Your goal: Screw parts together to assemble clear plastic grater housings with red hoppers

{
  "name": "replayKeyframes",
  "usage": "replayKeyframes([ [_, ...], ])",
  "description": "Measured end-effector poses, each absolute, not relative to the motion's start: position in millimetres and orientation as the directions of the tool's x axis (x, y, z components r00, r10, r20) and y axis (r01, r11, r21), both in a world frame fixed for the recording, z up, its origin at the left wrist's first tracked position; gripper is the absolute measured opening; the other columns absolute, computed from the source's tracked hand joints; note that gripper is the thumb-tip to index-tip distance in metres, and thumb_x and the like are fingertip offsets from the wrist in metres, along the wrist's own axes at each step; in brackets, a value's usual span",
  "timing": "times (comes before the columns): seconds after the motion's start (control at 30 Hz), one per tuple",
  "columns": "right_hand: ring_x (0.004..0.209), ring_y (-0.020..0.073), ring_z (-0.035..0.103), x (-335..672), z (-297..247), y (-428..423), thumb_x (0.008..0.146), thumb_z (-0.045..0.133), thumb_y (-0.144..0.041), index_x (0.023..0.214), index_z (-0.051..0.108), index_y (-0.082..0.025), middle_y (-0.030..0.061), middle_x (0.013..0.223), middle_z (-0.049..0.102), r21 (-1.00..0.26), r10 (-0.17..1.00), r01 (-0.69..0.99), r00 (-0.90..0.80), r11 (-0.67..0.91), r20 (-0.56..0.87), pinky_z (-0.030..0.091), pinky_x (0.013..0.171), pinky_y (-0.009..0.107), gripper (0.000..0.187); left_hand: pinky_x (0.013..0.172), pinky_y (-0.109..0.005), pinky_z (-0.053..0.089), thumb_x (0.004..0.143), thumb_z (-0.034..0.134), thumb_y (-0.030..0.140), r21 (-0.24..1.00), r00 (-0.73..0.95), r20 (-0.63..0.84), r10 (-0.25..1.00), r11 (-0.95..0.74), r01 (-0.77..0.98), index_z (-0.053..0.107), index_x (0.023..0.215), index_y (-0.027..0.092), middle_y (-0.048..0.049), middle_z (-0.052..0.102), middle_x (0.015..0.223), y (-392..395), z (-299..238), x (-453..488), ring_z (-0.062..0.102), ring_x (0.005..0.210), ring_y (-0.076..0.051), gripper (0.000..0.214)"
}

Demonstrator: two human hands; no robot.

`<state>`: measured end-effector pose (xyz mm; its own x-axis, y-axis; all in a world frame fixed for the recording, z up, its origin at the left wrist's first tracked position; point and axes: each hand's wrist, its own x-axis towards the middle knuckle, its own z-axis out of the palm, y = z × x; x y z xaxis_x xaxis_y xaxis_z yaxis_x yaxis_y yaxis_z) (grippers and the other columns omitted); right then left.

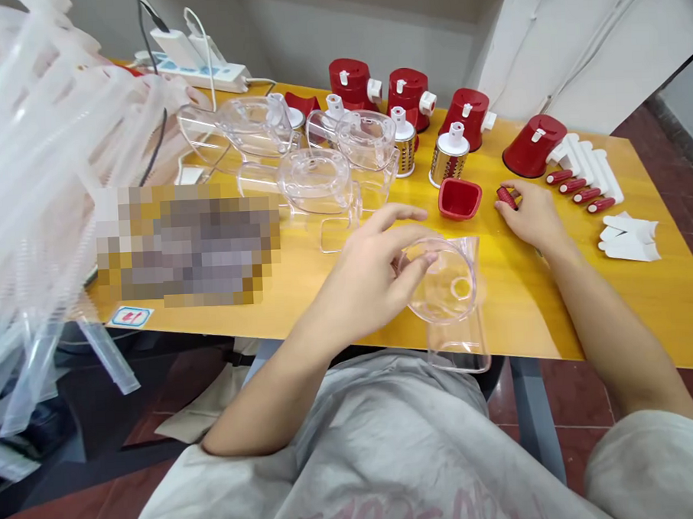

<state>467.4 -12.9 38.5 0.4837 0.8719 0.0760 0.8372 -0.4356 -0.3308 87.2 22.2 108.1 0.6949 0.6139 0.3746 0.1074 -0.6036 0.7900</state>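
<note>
My left hand curls its thumb and fingers at the round rim of a clear plastic grater housing. The housing lies at the table's front edge, its chute jutting toward my lap. To its right, my right hand pinches a small dark red handle grip between thumb and fingers, close to the tabletop. A red square cup-shaped pusher sits between the two hands, touched by neither. Just behind it stands a metal grater drum with a white top.
Red bases line the back of the yellow table. More clear housings and drums stand at centre-left. White cranks with red grips and white flat pieces lie right. Clear plastic parts pile up left, beside a power strip.
</note>
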Motion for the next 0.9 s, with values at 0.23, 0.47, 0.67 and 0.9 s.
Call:
replayKeyframes([
  [0.23,0.162,0.0035,0.049,472.2,23.3,-11.0,0.11,0.057,-0.065,0.16,0.061,-0.001,0.0164,0.152,0.057,-0.342,0.863,0.834,0.493,-0.433,0.109,0.052,0.157,0.029,0.081,0.068,-0.029,0.075,0.089,0.073,0.015,0.96,0.701,-0.204,0.684,0.28,0.007,0.065,0.134,0.02,-0.0053,0.076,0.129,33.7,68.8,114.4,0.079,0.074,-0.01,0.047],
  [0.47,0.156,0.0012,0.051,478.0,37.0,-19.7,0.111,0.051,-0.072,0.163,0.059,-0.003,0.0169,0.153,0.057,-0.488,0.857,0.851,0.389,-0.195,0.337,0.055,0.152,0.025,0.087,0.059,-0.023,0.072,0.083,0.065,-0.001,0.748,0.687,-0.467,0.557,0.663,-0.028,0.056,0.149,0.022,0.0023,0.079,0.094,35.0,70.3,121.6,0.082,0.061,-0.014,0.071],
  [0.67,0.111,-0.0103,0.056,432.4,68.7,-59.2,0.107,0.03,-0.096,0.146,0.065,0.0,0.0145,0.123,0.066,-0.482,0.862,0.83,0.0,0.283,0.507,0.056,0.1,-0.001,0.11,0.062,-0.013,0.069,0.093,0.058,-0.008,0.611,0.63,-0.56,0.538,0.782,-0.125,0.066,0.117,0.011,-0.0017,0.079,0.083,35.9,77.4,121.1,0.08,0.061,-0.01,0.031],
  [0.9,0.105,-0.0132,0.054,380.4,70.8,-68.5,0.106,0.059,-0.079,0.167,0.056,-0.002,0.013,0.13,0.066,-0.293,0.798,0.827,-0.272,0.479,0.537,0.05,0.092,-0.006,0.098,0.067,-0.02,0.071,0.099,0.069,0.006,0.747,0.64,-0.47,0.608,0.66,-0.078,0.06,0.144,0.019,-0.0028,0.085,0.098,30.9,58.5,114.6,0.082,0.068,-0.013,0.048],
])
